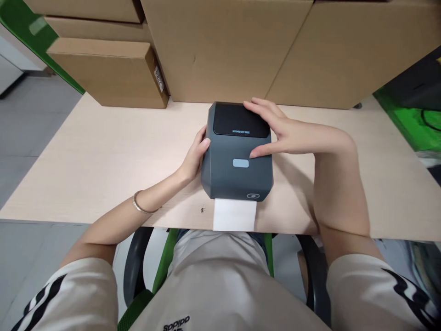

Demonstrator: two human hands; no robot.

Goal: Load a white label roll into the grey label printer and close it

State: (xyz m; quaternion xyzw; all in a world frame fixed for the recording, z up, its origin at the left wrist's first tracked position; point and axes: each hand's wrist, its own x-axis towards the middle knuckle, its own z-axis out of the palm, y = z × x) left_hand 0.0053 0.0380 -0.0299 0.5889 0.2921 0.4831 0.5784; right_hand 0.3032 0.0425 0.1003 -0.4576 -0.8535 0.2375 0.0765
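A dark grey label printer [225,179] with a black window in its lid and a light blue button [240,163] stands on the table. White label paper [234,215] sticks out of its front, reaching the table's near edge. Against the printer's left side my left hand [197,154] is cupped, thumb on the casing and the other fingers partly hidden. My right hand [272,126] lies spread over the right part of the lid. Its fingertips touch the black window's far edge, and its thumb rests just right of the button.
Large cardboard boxes [223,50] line the table's back edge. A smaller flat carton [110,73] stands at the back left. The pale wooden table [138,142] extends to both sides of the printer. Below its front edge are the chair's black armrests [135,259].
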